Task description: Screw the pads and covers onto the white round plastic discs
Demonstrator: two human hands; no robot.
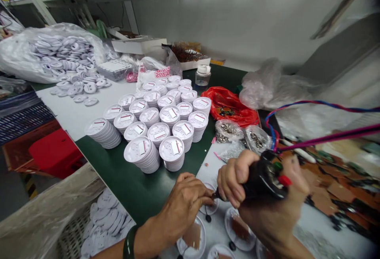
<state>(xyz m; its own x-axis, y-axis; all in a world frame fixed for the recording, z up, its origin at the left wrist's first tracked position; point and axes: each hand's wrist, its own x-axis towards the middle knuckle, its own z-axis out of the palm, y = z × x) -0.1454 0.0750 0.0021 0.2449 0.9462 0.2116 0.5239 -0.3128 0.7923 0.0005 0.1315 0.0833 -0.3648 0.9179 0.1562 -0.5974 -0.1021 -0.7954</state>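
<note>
My right hand (243, 179) is wrapped round a black electric screwdriver (264, 178) with a green and a red part at its rear end. The driver points left, its tip over a white round plastic cover (210, 207). At that tip the fingers of my left hand (187, 195) are pinched together; what they hold, if anything, is too small to make out. Nearer to me lie more white round covers (202, 239) with brown boards (192, 234) and small black round parts (208, 218) on wires.
Several stacks of white discs (169, 150) stand on the green mat (118, 172). A red bag (234, 102) and bags of small metal parts (228, 130) lie behind my hands. Brown boards (341, 191) are heaped at right. Red and blue wires (320, 103) run from the screwdriver.
</note>
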